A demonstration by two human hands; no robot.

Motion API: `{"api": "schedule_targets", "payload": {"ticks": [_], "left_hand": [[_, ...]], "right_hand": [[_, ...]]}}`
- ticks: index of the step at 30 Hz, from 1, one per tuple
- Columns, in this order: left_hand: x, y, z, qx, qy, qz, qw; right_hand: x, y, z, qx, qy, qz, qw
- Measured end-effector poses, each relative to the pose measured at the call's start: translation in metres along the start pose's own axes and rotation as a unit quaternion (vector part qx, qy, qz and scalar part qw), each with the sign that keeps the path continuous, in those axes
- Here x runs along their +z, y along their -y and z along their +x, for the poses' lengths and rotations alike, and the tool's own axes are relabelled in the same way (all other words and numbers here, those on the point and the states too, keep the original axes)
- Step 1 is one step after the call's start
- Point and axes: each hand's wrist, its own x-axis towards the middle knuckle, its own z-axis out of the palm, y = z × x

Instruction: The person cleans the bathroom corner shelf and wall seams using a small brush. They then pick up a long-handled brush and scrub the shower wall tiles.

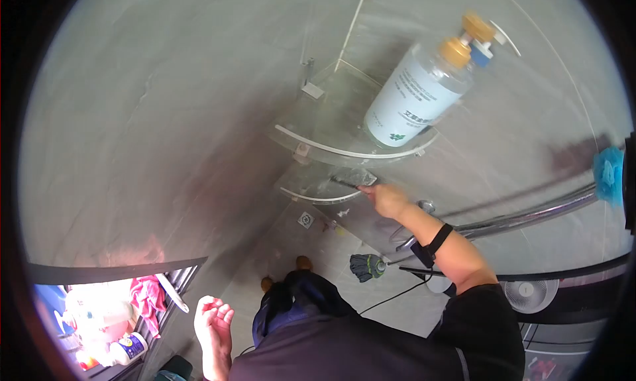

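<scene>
My right hand [389, 201] reaches to the lower corner glass shelf [308, 185], its fingers closed on a thin dark-handled tool [344, 182]. The tool lies over the shelf beside a pale, translucent patch; its exact kind is too small to tell. My left hand [214, 321] is raised at the lower left, palm up, with loosely curled fingers and nothing in it. On the upper glass shelf [331, 119] stands a large clear pump bottle [414, 103] with a white label and an orange-yellow pump, another pump top showing behind it.
A chrome rail [530, 215] runs along the right wall, with a blue plastic item [608, 175] at its end. Below are a grey mop head [366, 267], a cable and a fan [528, 295]. A floor drain [305, 220] lies ahead; bottles and a pink cloth [149, 298] are at lower left.
</scene>
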Motion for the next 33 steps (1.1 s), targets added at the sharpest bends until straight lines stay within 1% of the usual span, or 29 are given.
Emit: {"api": "schedule_targets", "payload": {"ticks": [2,5,6,9,11,12,15,17,18,21,23,24,26,27,28,29,33], "left_hand": [[0.005,-0.002,0.004,-0.005,0.022,0.016,1.0],[0.014,-0.003,0.009,-0.003,0.042,0.022,0.999],[0.015,-0.003,0.009,-0.001,0.047,0.022,0.999],[0.019,-0.001,0.004,-0.006,0.033,0.018,0.999],[0.02,-0.004,0.005,-0.005,0.029,0.02,0.999],[0.018,-0.004,0.003,0.0,0.029,0.02,0.999],[0.013,0.0,0.003,-0.005,0.023,0.014,1.0],[0.009,-0.001,0.004,-0.026,0.026,0.009,0.999],[0.009,-0.002,0.003,-0.022,0.029,0.017,0.999],[0.01,-0.003,0.002,0.0,0.023,0.019,1.0],[0.005,-0.001,0.004,0.008,0.007,0.011,1.0],[0.004,-0.001,0.004,0.006,0.001,0.006,1.0],[0.001,-0.003,0.001,0.002,-0.013,-0.002,1.0],[0.001,-0.004,0.001,0.002,-0.022,0.0,1.0],[0.0,-0.005,0.001,0.002,-0.031,0.001,1.0],[0.0,-0.005,0.001,0.002,-0.039,0.003,0.999],[0.004,-0.005,0.006,-0.009,-0.005,0.028,1.0]], "right_hand": [[-0.011,0.0,-0.006,-0.031,0.024,-0.004,0.999],[-0.01,-0.043,0.011,-0.011,-0.046,0.023,0.999],[-0.026,-0.029,-0.003,-0.056,0.007,-0.058,0.997],[-0.038,-0.011,-0.016,-0.071,0.058,-0.068,0.993],[-0.032,-0.053,0.002,-0.015,0.034,-0.008,0.999],[-0.043,-0.056,0.006,0.007,0.021,0.016,1.0],[-0.031,-0.033,-0.009,-0.081,0.024,-0.025,0.996],[-0.03,-0.044,-0.001,-0.06,0.036,-0.013,0.998],[-0.03,-0.047,0.005,-0.051,0.038,-0.007,0.998],[-0.028,-0.063,-0.005,0.055,-0.062,0.058,0.995],[0.005,-0.065,-0.028,0.027,-0.18,0.169,0.969],[0.024,-0.062,-0.042,0.012,-0.237,0.224,0.945],[0.032,-0.034,-0.087,0.105,-0.179,0.332,0.92],[0.062,-0.027,-0.098,0.105,-0.25,0.375,0.887],[0.092,-0.027,-0.108,0.129,-0.239,0.378,0.885],[0.117,-0.022,-0.117,0.124,-0.242,0.399,0.876],[0.13,0.005,-0.115,0.118,-0.239,0.26,0.928]]}}
